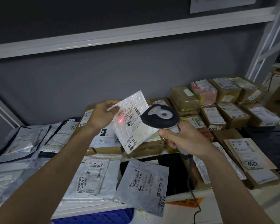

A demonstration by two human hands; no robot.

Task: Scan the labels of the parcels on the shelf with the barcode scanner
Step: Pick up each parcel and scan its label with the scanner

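I have my left hand [102, 116] up over the middle of the shelf [200, 194], its fingers [114, 109] pinching the far left corner of a white padded envelope [134, 122] and holding it tilted above the other parcels. Its label [132, 120] faces me, and a red scan dot [120, 120] sits on the label's left edge, just beside my thumb. My right hand [184, 136] is just to the right of the envelope, fingers curled tight round the grip of the barcode scanner [160, 116]; the scanner's dark head points left at the label, and its cable [192, 183] hangs down towards the near edge. Under the envelope lie brown taped boxes [145, 147]. Nearer me, two grey mailer bags [142, 186] lie flat with labels up. Soft plastic bags [27, 141] are piled at the left, and cardboard boxes [225, 102] are stacked in rows at the far right. A blue crate [95, 218] shows at the near edge.
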